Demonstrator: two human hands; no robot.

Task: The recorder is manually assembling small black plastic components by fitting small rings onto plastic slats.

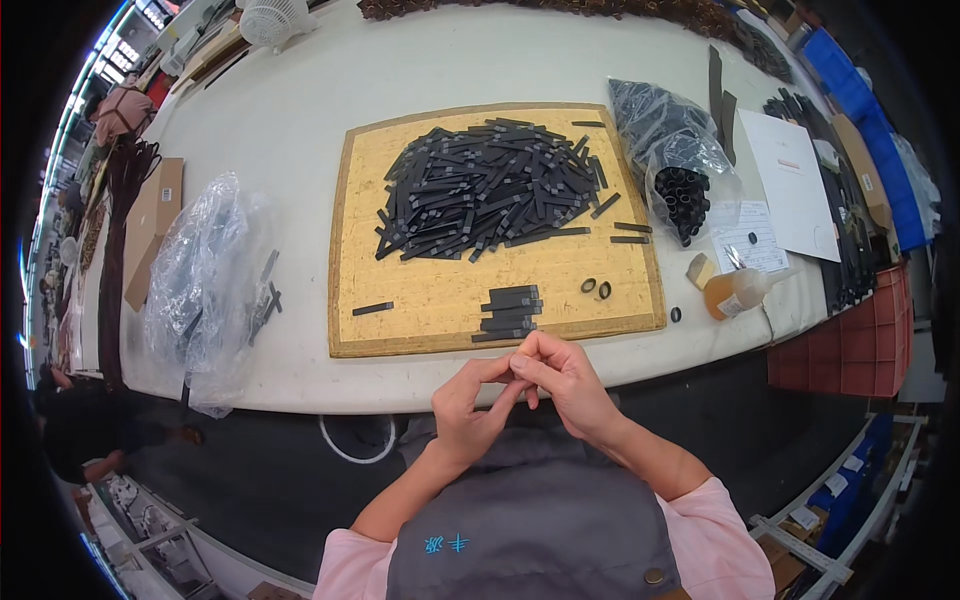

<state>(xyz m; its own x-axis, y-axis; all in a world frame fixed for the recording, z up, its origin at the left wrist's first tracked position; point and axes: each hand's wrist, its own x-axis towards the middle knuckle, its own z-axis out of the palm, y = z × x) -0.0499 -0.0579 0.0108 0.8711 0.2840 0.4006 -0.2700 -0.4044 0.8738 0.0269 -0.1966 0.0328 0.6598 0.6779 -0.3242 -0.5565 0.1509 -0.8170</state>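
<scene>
Small dark strip, mostly hidden, pinched between fingertips of both hands. Held just off the table's near edge, before the stacked strips.

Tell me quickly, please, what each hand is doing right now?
Left hand: fingers pinched together against the right hand; what it holds cannot be told.
Right hand: fingers curled shut at the same spot; contents hidden.

A white table carries a tan cork board at its middle (heaped with black strips). Left of the board lies a crumpled clear plastic bag and a cardboard box. On the right sit a bag of black rings, papers and an amber bottle.
</scene>
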